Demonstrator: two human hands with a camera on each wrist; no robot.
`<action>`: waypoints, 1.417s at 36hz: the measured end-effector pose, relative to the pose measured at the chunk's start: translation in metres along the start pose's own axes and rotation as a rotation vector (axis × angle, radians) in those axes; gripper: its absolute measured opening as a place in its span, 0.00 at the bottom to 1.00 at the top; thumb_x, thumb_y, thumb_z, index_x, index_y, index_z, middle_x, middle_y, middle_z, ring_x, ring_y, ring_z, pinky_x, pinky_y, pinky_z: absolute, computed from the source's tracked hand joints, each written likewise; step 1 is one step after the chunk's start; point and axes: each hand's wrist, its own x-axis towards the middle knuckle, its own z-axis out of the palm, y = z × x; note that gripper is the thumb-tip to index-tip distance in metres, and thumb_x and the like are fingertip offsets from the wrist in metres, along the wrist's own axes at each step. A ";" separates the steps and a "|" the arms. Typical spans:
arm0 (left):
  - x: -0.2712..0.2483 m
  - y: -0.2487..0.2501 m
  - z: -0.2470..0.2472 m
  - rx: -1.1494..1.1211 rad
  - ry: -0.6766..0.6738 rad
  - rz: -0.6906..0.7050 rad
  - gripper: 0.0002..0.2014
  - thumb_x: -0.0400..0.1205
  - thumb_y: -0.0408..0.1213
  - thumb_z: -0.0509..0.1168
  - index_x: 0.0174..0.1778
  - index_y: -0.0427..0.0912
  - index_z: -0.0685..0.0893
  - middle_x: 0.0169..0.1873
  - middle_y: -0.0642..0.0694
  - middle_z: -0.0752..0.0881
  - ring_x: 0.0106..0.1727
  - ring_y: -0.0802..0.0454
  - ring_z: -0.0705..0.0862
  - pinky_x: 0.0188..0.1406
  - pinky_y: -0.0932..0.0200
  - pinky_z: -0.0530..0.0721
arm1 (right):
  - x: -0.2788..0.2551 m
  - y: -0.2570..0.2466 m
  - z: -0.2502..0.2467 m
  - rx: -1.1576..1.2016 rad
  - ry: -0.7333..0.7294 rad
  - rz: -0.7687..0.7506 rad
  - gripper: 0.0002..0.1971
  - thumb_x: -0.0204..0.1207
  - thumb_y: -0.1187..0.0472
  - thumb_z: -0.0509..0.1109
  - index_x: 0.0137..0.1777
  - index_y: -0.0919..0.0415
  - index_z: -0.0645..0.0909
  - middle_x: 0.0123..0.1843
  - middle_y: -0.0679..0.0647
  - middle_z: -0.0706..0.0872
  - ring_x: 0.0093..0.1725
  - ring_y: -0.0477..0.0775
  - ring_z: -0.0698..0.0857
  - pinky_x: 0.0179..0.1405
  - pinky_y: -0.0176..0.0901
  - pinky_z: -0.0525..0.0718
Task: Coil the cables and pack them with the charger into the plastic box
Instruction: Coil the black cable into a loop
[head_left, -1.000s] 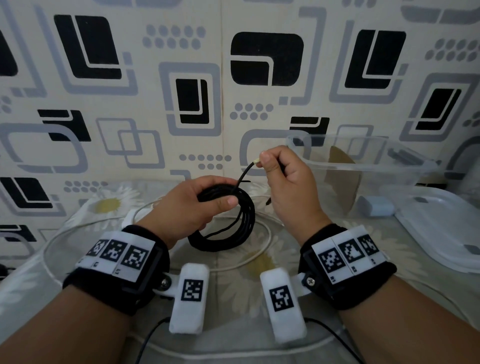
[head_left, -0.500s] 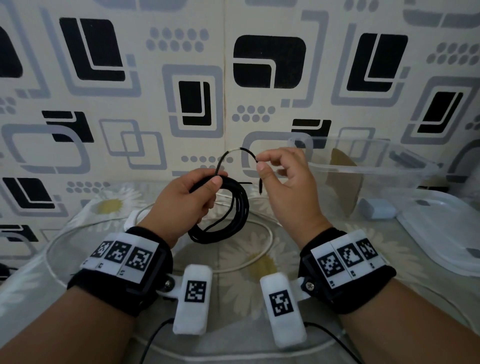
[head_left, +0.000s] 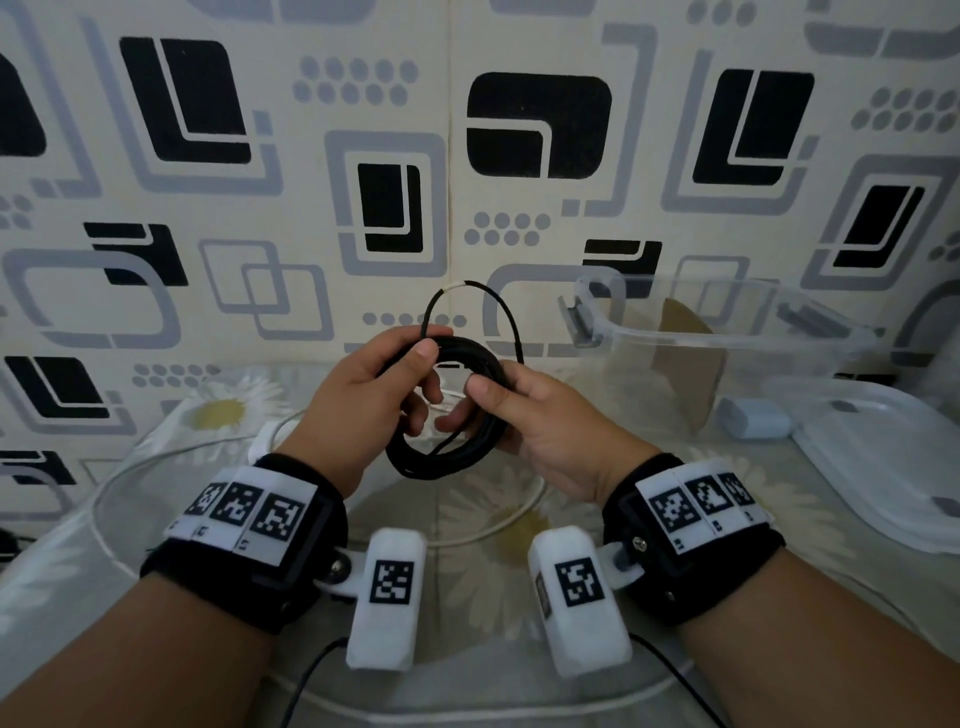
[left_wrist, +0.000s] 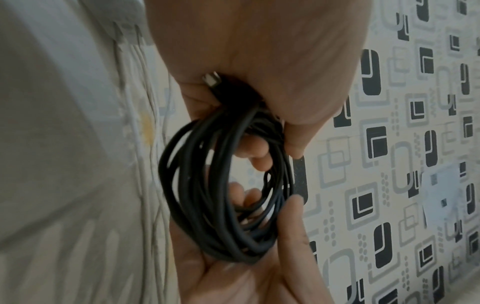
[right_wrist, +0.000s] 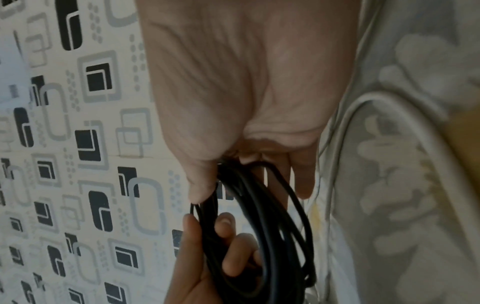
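A black cable coil (head_left: 448, 457) (left_wrist: 221, 205) (right_wrist: 259, 236) hangs in the air between both hands above the bed. My left hand (head_left: 384, 384) grips its top left, thumb over the strands. My right hand (head_left: 519, 410) pinches its right side between thumb and fingers. The loose tail, with a pale band (head_left: 457, 286), arches above the coil. A white cable (head_left: 488, 535) lies spread on the flowered sheet below. The clear plastic box (head_left: 727, 332) stands open at the right. A pale blue charger (head_left: 753, 421) lies beside it.
The box's clear lid (head_left: 893, 467) lies flat at the far right. A patterned wall closes off the back. Thin black leads (head_left: 306, 680) run from my wrist cameras toward the near edge.
My right hand let go of the cable's tip, came down and took hold of the coil's right side. The tail now arches free above the coil.
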 end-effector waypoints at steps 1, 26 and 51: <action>0.000 0.000 0.000 -0.009 0.002 -0.001 0.12 0.87 0.40 0.59 0.61 0.48 0.86 0.31 0.46 0.80 0.25 0.52 0.75 0.26 0.67 0.75 | 0.000 -0.001 0.001 0.052 -0.012 0.004 0.12 0.79 0.57 0.67 0.58 0.62 0.77 0.40 0.57 0.87 0.51 0.60 0.88 0.61 0.58 0.84; 0.003 -0.010 -0.002 0.132 -0.041 0.008 0.31 0.84 0.34 0.65 0.82 0.55 0.63 0.76 0.54 0.73 0.75 0.67 0.72 0.67 0.64 0.75 | 0.002 -0.006 0.000 -0.083 0.087 -0.108 0.08 0.87 0.59 0.59 0.46 0.61 0.72 0.27 0.48 0.67 0.26 0.48 0.66 0.32 0.43 0.79; 0.001 -0.001 -0.003 -0.179 -0.149 -0.160 0.15 0.84 0.21 0.57 0.61 0.39 0.81 0.54 0.45 0.90 0.57 0.48 0.89 0.52 0.60 0.87 | 0.002 -0.003 -0.001 -0.212 0.139 -0.172 0.07 0.86 0.58 0.61 0.51 0.62 0.73 0.28 0.49 0.69 0.26 0.48 0.67 0.37 0.52 0.76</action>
